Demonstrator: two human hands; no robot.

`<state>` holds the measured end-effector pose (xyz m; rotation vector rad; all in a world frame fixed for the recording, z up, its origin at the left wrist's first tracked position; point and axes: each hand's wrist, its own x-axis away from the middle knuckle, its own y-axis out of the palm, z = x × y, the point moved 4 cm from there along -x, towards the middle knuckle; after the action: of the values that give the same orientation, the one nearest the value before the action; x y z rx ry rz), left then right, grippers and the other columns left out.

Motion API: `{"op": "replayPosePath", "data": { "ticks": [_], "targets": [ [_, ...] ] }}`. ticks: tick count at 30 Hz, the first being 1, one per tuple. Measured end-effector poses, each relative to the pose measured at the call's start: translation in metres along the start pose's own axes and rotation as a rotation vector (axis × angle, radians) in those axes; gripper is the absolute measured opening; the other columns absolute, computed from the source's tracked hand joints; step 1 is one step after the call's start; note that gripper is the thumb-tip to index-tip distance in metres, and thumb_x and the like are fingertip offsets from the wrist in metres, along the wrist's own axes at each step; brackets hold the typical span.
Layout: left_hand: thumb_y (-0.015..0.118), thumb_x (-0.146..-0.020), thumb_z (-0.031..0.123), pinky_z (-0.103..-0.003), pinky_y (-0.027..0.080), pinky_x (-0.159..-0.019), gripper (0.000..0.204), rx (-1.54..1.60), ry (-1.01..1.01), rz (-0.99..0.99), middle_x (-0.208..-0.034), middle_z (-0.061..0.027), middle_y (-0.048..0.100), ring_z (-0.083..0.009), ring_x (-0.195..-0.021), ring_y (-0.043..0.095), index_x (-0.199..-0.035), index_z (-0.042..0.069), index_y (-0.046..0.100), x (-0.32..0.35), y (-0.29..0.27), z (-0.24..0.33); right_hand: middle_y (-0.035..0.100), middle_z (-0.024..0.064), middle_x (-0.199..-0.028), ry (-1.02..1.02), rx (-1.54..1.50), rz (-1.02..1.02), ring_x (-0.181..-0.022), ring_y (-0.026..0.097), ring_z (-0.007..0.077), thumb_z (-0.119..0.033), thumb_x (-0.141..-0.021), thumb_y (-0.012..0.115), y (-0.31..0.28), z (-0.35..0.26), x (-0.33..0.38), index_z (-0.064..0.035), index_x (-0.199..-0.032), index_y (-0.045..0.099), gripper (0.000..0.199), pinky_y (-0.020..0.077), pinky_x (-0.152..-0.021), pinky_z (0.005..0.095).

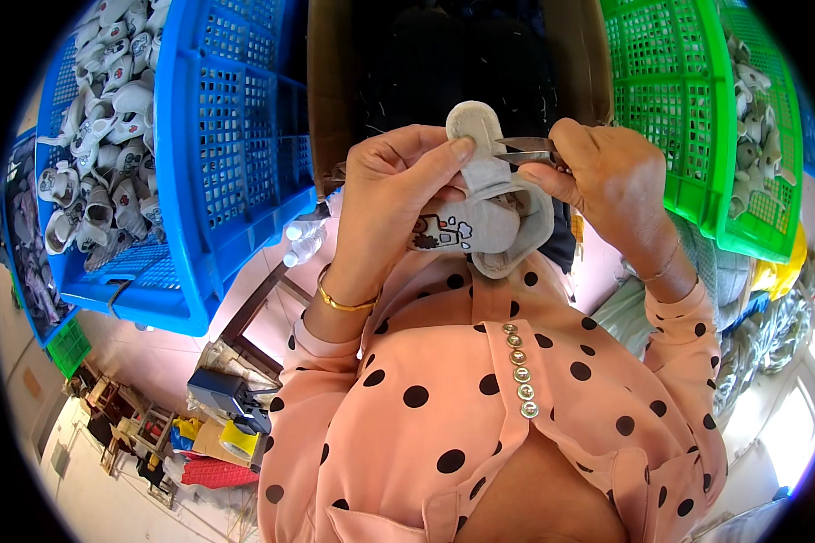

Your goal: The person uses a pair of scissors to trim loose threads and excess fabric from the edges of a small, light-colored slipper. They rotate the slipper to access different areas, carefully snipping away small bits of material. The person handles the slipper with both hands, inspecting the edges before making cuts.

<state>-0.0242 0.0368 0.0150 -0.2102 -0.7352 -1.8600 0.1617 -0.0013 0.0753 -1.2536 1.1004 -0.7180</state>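
Note:
My left hand (394, 176) pinches a small white shoe upper (484, 224) in front of my chest, thumb on its rounded off-white flap (476, 122). A dark embroidered picture shows on the side of the upper near my left fingers, and its curved edge hangs below. My right hand (611, 172) is closed around a small pair of metal scissors (527, 156). The two blades stand slightly apart, with their tips at the right edge of the flap. Most of the scissors' handle is hidden in my fingers.
To the left a blue crate (231, 145) stands beside many white shoe uppers (118, 118). A green crate (675, 109) is on the right, with more uppers (750, 136) beyond it. Clear plastic bottles (304, 241) sit by the blue crate. Behind my hands is a brown box (335, 81) with a dark inside.

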Motion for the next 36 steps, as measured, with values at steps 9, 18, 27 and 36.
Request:
{"op": "replayPosePath", "data": {
  "ticks": [9, 18, 27, 36],
  "targets": [
    [0.072, -0.087, 0.013, -0.019, 0.054, -0.058, 0.015, 0.046, -0.040, -0.017, -0.076, -0.0081, 0.070, -0.0097, -0.063, 0.066, -0.092, -0.001, 0.071, 0.002, 0.000, -0.002, 0.046, 0.0008, -0.055, -0.050, 0.012, -0.010, -0.050, 0.052, 0.0188, -0.049, -0.080, 0.068, -0.005, -0.001, -0.006, -0.0138, -0.070, 0.049, 0.041, 0.0397, -0.046, 0.0312],
    [0.073, -0.087, 0.014, -0.020, 0.054, -0.054, 0.017, 0.125, -0.057, -0.046, -0.078, -0.0114, 0.071, -0.0115, -0.062, 0.067, -0.092, -0.002, 0.071, 0.001, 0.002, -0.007, 0.049, 0.0018, -0.056, -0.062, -0.068, -0.065, -0.050, 0.053, 0.0202, -0.043, -0.082, 0.069, 0.002, 0.003, -0.004, -0.0117, -0.070, 0.052, 0.038, 0.0404, -0.046, 0.0333],
    [0.072, -0.088, 0.014, -0.021, 0.056, -0.056, 0.018, 0.014, -0.013, -0.025, -0.079, -0.0118, 0.071, -0.0127, -0.064, 0.068, -0.094, -0.003, 0.071, 0.003, 0.004, -0.005, 0.062, 0.0025, -0.066, 0.347, -0.618, -0.061, -0.055, 0.063, 0.0180, -0.039, -0.076, 0.078, 0.007, -0.002, -0.003, -0.0113, -0.094, 0.058, 0.038, 0.0494, -0.052, 0.0287],
    [0.071, -0.088, 0.013, -0.017, 0.054, -0.058, 0.018, -0.095, 0.061, -0.013, -0.077, -0.0075, 0.071, -0.0070, -0.066, 0.066, -0.098, -0.002, 0.073, 0.005, 0.004, -0.002, 0.064, 0.0072, -0.063, 0.340, -0.348, 0.080, -0.058, 0.066, 0.0268, -0.032, -0.078, 0.073, 0.013, 0.025, -0.014, -0.0127, -0.088, 0.059, 0.026, 0.0502, -0.048, 0.0364]
  ]
}}
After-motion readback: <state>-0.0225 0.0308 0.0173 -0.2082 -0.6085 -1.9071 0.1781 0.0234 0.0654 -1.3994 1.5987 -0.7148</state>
